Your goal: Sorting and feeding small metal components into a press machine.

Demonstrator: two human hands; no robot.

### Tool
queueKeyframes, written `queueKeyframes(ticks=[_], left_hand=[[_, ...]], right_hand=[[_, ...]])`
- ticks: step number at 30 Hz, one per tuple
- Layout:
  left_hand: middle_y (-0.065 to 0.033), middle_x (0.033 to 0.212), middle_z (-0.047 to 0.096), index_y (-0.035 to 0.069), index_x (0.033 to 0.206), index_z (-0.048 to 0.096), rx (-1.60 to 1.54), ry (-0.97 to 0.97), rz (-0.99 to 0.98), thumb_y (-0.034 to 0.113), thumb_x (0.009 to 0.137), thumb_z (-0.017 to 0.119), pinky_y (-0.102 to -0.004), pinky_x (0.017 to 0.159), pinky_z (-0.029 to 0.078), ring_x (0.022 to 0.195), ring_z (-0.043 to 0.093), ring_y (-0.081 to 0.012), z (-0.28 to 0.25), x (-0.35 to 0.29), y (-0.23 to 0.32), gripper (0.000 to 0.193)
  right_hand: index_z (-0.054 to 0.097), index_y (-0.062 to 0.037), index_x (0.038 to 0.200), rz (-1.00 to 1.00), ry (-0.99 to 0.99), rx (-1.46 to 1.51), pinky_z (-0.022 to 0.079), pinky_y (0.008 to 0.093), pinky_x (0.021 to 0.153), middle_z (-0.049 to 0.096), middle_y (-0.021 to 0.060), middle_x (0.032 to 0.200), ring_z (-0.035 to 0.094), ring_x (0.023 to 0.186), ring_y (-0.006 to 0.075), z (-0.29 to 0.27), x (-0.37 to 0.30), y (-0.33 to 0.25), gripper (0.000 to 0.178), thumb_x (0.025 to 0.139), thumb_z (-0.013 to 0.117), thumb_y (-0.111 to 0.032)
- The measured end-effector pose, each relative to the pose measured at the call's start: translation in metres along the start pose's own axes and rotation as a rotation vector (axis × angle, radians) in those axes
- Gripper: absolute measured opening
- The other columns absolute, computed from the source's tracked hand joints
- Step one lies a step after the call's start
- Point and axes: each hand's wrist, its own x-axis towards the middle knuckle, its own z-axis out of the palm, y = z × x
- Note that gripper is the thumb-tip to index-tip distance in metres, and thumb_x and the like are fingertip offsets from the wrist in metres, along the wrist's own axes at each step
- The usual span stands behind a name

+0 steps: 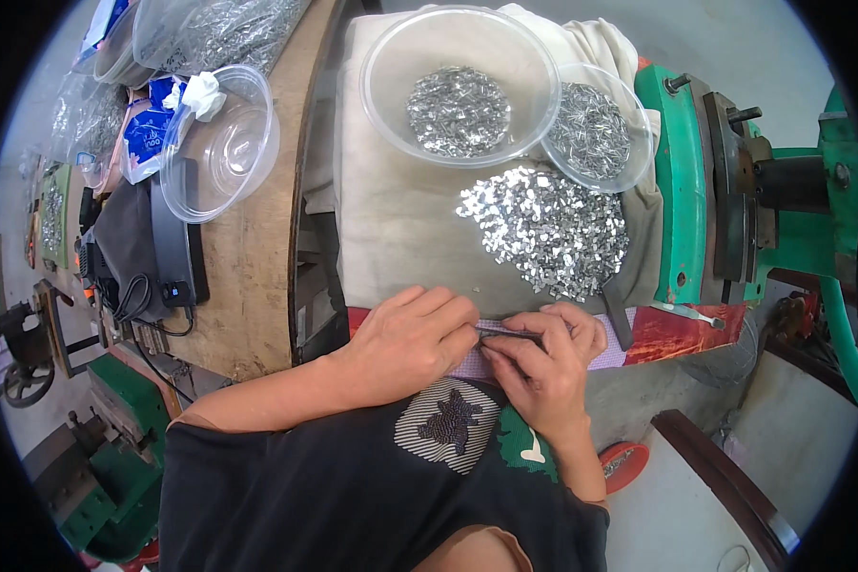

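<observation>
My left hand (412,329) is closed with its fingertips curled down at the near edge of the cloth-covered work surface. My right hand (549,360) faces it, thumb and fingers pinched together. Between them runs a thin dark strip (508,333); its left end disappears under my left fingers, and my right fingers grip its other end. Just beyond lies a heap of small shiny metal pieces (548,229) on the beige cloth (400,229). A flat dark bar (618,315) rests at the heap's right corner.
Behind the heap stand a large clear tub (377,105) and a smaller clear tub (646,143), both holding metal pieces. A green machine (682,191) borders the right side. At left, a wooden table (248,286) carries a clear container (257,176). A red bowl (639,469) sits low at right.
</observation>
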Motion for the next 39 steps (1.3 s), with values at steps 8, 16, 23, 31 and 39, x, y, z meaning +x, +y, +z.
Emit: queueKeyframes(ticks=[8, 16, 23, 31, 39], left_hand=[[-0.0039, 0.092, 0.062, 0.007, 0.083, 0.066, -0.014, 0.133, -0.230, 0.004, 0.071, 0.077, -0.0356, 0.070, 0.050, 0.083, 0.060, -0.0252, -0.016, 0.014, -0.019, 0.016], [-0.0041, 0.092, 0.058, 0.007, 0.084, 0.067, -0.062, 0.048, -0.302, 0.005, 0.074, 0.075, -0.0371, 0.073, 0.049, 0.088, 0.057, -0.0255, -0.012, 0.013, -0.036, 0.013], [-0.0042, 0.095, 0.057, 0.009, 0.089, 0.069, -0.148, 0.007, -0.221, 0.006, 0.074, 0.075, -0.0381, 0.076, 0.049, 0.090, 0.056, -0.0265, -0.014, 0.013, -0.045, 0.016], [-0.0053, 0.092, 0.055, 0.007, 0.086, 0.065, -0.126, 0.039, -0.184, 0.011, 0.078, 0.074, -0.0397, 0.074, 0.049, 0.088, 0.055, -0.0272, -0.011, 0.013, -0.049, 0.013], [-0.0064, 0.089, 0.053, 0.007, 0.085, 0.061, -0.117, 0.060, -0.136, 0.013, 0.078, 0.074, -0.0402, 0.072, 0.048, 0.085, 0.054, -0.0277, -0.009, 0.014, -0.050, 0.015]], right_hand=[[0.077, -0.0170, 0.088, -0.036, 0.060, -0.016, 0.030, 0.0432, 0.093, 0.065, -0.0047, 0.098, 0.054, 0.104, 0.0225, 0.002, 0.033, 0.015, 0.018, 0.071, 0.081, -0.016], [0.075, -0.0174, 0.086, -0.216, -0.197, 0.018, 0.032, 0.0448, 0.098, 0.062, -0.0027, 0.102, 0.053, 0.110, 0.0240, 0.004, 0.067, 0.026, 0.012, 0.075, 0.077, -0.014], [0.070, -0.0132, 0.085, -0.250, -0.204, 0.007, 0.033, 0.0442, 0.097, 0.061, -0.0029, 0.103, 0.054, 0.110, 0.0229, 0.015, 0.068, 0.019, 0.014, 0.075, 0.079, -0.017], [0.066, -0.0134, 0.086, -0.180, -0.090, -0.020, 0.031, 0.0436, 0.095, 0.063, -0.0033, 0.106, 0.054, 0.109, 0.0226, 0.000, 0.045, 0.015, 0.017, 0.074, 0.078, -0.016], [0.069, -0.0151, 0.084, -0.112, -0.157, -0.089, 0.030, 0.0431, 0.094, 0.063, -0.0028, 0.107, 0.052, 0.109, 0.0238, -0.009, 0.013, 0.004, 0.017, 0.073, 0.081, -0.020]])
